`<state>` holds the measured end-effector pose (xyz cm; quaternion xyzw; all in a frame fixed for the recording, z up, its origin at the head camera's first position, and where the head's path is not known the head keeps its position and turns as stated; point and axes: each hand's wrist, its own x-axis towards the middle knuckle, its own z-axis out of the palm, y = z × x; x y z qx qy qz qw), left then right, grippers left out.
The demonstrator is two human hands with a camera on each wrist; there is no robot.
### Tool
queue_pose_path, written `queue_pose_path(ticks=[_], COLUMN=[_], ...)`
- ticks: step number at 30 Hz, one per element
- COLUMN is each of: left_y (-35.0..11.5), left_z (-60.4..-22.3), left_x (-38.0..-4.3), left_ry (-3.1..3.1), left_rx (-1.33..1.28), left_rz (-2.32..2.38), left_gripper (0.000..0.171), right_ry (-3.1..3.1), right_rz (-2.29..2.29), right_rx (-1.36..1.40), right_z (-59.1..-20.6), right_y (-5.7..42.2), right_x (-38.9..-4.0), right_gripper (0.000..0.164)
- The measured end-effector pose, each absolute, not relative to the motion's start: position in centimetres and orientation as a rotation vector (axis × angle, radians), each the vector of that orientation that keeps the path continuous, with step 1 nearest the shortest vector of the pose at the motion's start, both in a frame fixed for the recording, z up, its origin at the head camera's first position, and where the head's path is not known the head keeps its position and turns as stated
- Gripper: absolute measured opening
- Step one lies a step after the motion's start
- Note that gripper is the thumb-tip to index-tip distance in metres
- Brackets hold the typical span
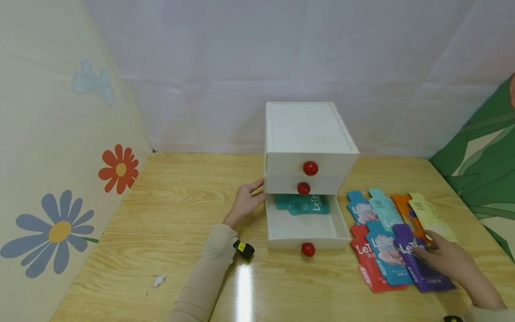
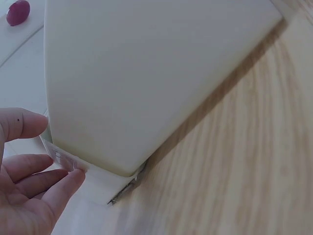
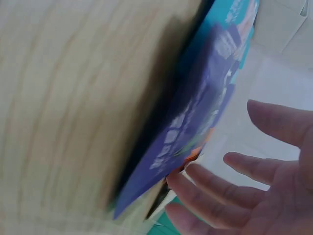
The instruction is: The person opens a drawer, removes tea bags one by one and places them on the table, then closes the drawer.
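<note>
A white cabinet [image 1: 311, 127] with three drawers and red knobs stands in the middle of the table. Its bottom drawer [image 1: 310, 243] is pulled out and contains a teal pouch [image 1: 303, 204]. At the cabinet's left side is my left hand [image 1: 246, 203], its extended fingertips [image 2: 73, 178] touching the drawer's side wall close to the cabinet's front corner. My right hand [image 1: 448, 259] hovers over a purple pouch [image 1: 422, 264] with its fingers spread loosely, nothing gripped. In the right wrist view, the fingertips [image 3: 178, 183] are close to that pouch's edge.
Beside the purple pouch lie a blue pouch [image 1: 389, 257] and a red pouch [image 1: 370, 261]. Behind them are another blue pouch [image 1: 360, 208], a light teal one [image 1: 384, 208], an orange one [image 1: 402, 205] and a pale yellow one [image 1: 432, 217]. Fabric walls enclose the table [image 1: 193, 192].
</note>
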<state>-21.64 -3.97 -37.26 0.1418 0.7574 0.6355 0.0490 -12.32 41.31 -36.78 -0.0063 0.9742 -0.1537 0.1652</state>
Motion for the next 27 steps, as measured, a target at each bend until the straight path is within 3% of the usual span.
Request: queue_pose_path(ticks=[12,20,27], left_y=[-4.1,-4.1,-4.1], left_z=[-37.7,-37.6,-37.7], left_x=[-21.9,-21.9,-22.0], left_ry=[2.262,2.277,2.273], left_rx=[0.45,0.455,0.454], left_rz=[1.975,1.957,1.95], left_gripper=[0.047,0.047,0.047], right_ry=[3.001,3.313,3.336], right_rz=[-0.378,-0.593,-0.62], right_rx=[-0.186,-0.533,-0.748], right_z=[-35.5,-33.5,-32.7], right_y=[38.1,32.4,29.2], right_x=[-12.5,-12.4,-13.0], right_gripper=[0.068,0.042,0.038])
